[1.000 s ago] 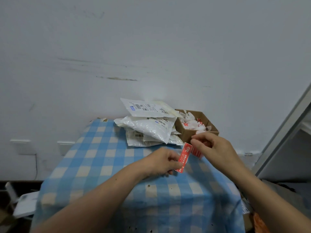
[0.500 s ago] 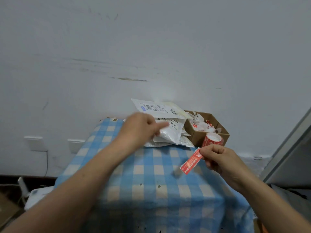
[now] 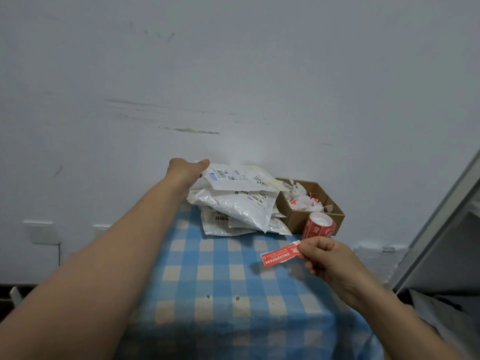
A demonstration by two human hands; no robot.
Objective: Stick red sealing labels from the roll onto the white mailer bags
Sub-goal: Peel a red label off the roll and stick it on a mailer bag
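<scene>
Tabletop (image 3: pixel 220 281) under blue-and-white checked cloth; open cardboard box (image 3: pixel 298 220) at far right, holding crumpled white scraps (image 3: pixel 301 199); scuffed white wall (image 3: pixel 233 74) behind; wall sockets (image 3: pixel 41 231) lower left.

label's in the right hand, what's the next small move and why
Probably draw the top mailer bag onto the bare checked cloth. The left hand has its thumb over that bag's corner, while the right hand pinches a free red label with no bag laid out near it.
</scene>
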